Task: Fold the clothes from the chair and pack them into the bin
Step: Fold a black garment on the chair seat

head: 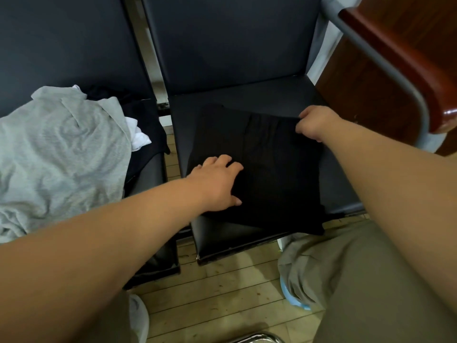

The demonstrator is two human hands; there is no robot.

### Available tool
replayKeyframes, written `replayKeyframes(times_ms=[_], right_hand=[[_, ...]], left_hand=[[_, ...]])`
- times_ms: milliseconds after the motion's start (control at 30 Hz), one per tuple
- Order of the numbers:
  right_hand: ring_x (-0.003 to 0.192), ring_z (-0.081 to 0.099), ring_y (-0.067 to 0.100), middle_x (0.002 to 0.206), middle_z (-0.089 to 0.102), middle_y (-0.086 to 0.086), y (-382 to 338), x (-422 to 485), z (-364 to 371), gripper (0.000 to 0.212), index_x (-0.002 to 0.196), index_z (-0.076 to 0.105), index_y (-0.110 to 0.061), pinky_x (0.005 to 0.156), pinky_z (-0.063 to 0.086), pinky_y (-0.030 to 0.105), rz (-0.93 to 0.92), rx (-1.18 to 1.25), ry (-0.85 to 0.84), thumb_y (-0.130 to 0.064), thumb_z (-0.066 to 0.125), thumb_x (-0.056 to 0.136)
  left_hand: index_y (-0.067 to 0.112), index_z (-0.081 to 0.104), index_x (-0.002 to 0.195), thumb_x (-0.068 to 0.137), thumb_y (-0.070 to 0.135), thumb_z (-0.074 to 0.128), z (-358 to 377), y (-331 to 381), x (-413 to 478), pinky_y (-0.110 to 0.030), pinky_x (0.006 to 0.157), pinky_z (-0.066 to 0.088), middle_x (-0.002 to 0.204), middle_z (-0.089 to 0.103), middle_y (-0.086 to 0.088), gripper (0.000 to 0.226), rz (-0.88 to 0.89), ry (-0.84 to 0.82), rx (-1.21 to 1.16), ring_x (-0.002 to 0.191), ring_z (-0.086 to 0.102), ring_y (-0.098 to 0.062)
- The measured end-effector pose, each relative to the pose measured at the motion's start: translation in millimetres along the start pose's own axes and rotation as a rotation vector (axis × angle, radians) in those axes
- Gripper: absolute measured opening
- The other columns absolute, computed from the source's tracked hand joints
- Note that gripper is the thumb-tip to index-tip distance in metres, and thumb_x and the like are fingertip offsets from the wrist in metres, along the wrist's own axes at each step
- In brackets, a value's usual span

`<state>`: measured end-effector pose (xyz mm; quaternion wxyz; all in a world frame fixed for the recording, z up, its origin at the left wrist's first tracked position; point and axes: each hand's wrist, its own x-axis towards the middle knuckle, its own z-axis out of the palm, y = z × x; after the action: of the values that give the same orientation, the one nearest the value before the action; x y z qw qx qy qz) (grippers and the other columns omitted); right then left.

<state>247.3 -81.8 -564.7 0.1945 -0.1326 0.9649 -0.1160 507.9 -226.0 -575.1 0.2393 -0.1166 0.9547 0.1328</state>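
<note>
Forearms (99, 231) stretch out to the black garment (272, 169), which lies partly folded on the chair seat (342, 186). On the garment's near-left part the left hand (217, 179) presses flat, fingers spread. At its far-right corner the right hand (315, 122) pinches the cloth. Left of that seat a grey garment (61, 149) is heaped with a white cloth (138, 137) beside it. The black garment's near corner seems to overhang the seat's front, so a hard tug from the pinching hand could slide it off or spoil the fold.
</note>
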Motion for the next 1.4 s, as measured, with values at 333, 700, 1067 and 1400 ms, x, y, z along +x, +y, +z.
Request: replayKeyframes(times_ms=[333,700,1067,1400], right_hand=[[0.135,0.050,0.036,0.155,0.042,0.022,21,-1,-5,0.065,0.154,0.046,-0.005,0.102,0.053,0.043,-0.043,-0.254,-0.073,-0.025,0.073,0.098],[0.115,0.063,0.032,0.125,0.061,0.014,12,-7,-12,0.029,0.125,0.056,-0.012,0.102,0.056,0.046,0.095,0.264,-0.134,-0.026,0.066,0.101],[0.079,0.074,0.015,0.103,0.071,0.006,-31,-6,-19,0.012,0.119,0.057,-0.012,0.050,0.057,0.028,0.147,0.995,-0.123,-0.018,0.053,0.110],[0.081,0.080,0.017,0.106,0.077,0.007,-117,0,5,0.025,0.127,0.063,-0.015,0.070,0.062,0.035,-0.015,1.141,-0.126,-0.018,0.057,0.103]], left_hand=[[0.022,0.051,0.140,0.094,0.026,0.064,1,20,-9,-0.040,0.102,0.048,0.137,0.045,-0.002,0.049,0.267,0.297,0.114,0.125,0.047,-0.026],[0.030,0.047,0.133,0.098,0.050,0.063,58,76,-19,-0.039,0.075,0.051,0.119,0.045,0.002,0.043,0.459,0.368,0.214,0.097,0.047,-0.021],[0.033,0.045,0.131,0.102,0.028,0.054,-11,50,-36,-0.038,0.066,0.054,0.097,0.059,0.009,0.031,0.302,0.353,-0.176,0.077,0.060,-0.016],[0.030,0.057,0.088,0.091,0.032,0.062,-40,-60,-56,-0.043,0.071,0.062,0.076,0.068,0.006,0.006,-0.145,0.344,-0.283,0.073,0.071,-0.016]])
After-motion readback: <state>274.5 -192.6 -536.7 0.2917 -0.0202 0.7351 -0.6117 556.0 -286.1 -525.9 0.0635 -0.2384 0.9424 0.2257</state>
